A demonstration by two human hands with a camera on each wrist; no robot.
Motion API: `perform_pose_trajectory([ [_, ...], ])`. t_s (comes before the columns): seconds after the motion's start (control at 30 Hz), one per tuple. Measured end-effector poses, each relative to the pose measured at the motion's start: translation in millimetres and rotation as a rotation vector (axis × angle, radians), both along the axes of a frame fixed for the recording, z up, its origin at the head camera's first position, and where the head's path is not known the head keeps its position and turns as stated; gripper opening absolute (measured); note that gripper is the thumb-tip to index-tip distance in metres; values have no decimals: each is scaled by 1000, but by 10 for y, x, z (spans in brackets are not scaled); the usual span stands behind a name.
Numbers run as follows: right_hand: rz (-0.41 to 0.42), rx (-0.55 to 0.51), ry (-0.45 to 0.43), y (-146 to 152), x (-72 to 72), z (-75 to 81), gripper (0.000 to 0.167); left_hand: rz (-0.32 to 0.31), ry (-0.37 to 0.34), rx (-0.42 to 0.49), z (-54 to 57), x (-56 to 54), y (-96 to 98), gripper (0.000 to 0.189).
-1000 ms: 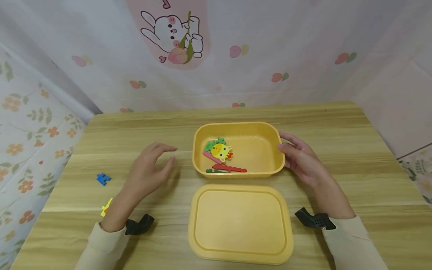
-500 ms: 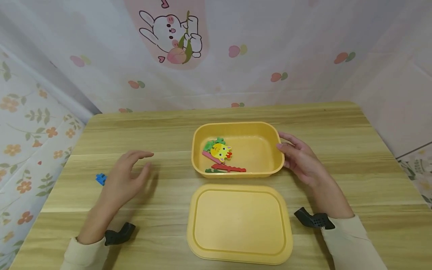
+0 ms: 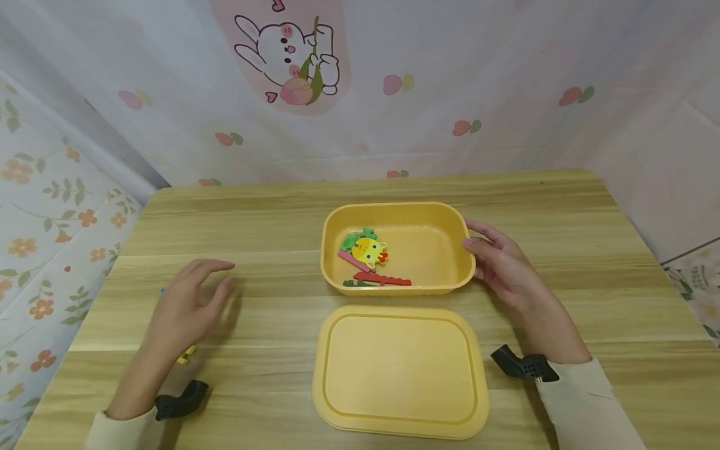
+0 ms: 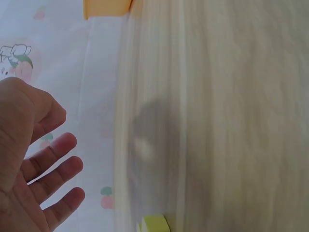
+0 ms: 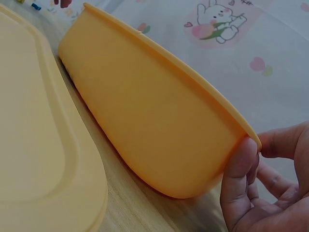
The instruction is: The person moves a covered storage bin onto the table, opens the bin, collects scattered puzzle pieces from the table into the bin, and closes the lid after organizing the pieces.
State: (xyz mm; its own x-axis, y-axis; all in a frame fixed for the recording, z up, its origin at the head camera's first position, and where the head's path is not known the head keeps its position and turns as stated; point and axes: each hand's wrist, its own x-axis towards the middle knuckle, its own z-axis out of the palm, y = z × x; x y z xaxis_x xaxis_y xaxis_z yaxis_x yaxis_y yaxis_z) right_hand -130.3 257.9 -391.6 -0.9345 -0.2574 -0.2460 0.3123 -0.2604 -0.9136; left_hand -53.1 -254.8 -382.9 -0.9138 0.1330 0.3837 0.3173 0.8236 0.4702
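My right hand (image 3: 503, 265) holds the yellow plastic box (image 3: 435, 256) by its right end. In the right wrist view, thumb and fingers pinch the box wall at the rim. Inside the box lie a yellow giraffe-head piece (image 3: 368, 252), a green piece (image 3: 350, 241), a pink strip (image 3: 353, 261), a red wavy-edged piece (image 3: 388, 280) and a dark green one. Over the left of the table, my left hand (image 3: 182, 306) holds nothing, its fingers relaxed and apart. Partly hidden under it are a small yellow piece (image 3: 187, 355) and a blue piece (image 3: 162, 290).
A matching yellow lid (image 3: 400, 369) lies flat in front of the box on the wooden table (image 3: 270, 400). Behind the table hangs a pale printed curtain (image 3: 427, 56). Flowered cloth (image 3: 50, 237) hangs along the left side.
My left hand has moved left and toward the near side, away from the box; it now covers most of the blue piece. My right hand and the box have stayed in place.
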Motion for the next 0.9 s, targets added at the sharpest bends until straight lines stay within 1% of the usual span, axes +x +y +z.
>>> perform_pose_trajectory([
  [0.17,1,4,-2,3,6,-2,36,24,-22,-17,-14,26,-94,25],
  [0.27,0,9,-5,1,3,-2,37,40,-13,-23,-35,39,-148,24],
  [0.4,-3,9,-7,-7,-2,-1,37,56,-14,-14,-62,62,-208,25],
  [0.47,-3,7,-5,-8,-4,1,37,54,-19,2,-74,70,-244,25],
  [0.63,0,9,1,-5,-10,6,38,58,-72,52,-89,85,-327,28],
  [0.73,3,12,4,-1,-10,5,38,74,-105,58,-106,103,-364,29],
  [0.8,4,14,5,1,-7,3,37,80,-108,49,-124,113,-384,30],
  [0.9,5,15,7,5,-2,-3,35,72,-100,44,-155,120,-409,31],
])
